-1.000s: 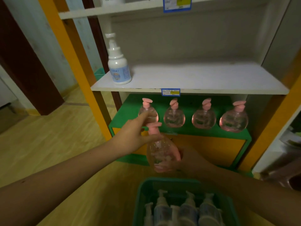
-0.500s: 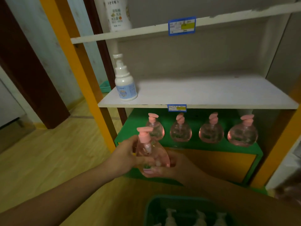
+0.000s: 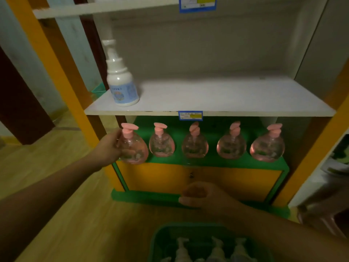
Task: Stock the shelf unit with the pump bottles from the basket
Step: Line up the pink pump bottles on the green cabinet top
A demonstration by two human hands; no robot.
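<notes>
On the green bottom shelf [image 3: 211,163] the left hand [image 3: 109,148] grips the fifth pink bottle [image 3: 133,148] beside four others, the right hand [image 3: 204,195] hangs loosely curled and empty, and white bottles [image 3: 213,250] wait in the basket [image 3: 160,241].

I have just one camera, worn on the person's head. It looks forward and down at the shelf unit [image 3: 207,112], from close up and a little above the white shelf. The green basket [image 3: 156,241] sits at the bottom edge, very near. The wood floor [image 3: 56,205] fills the left side.
</notes>
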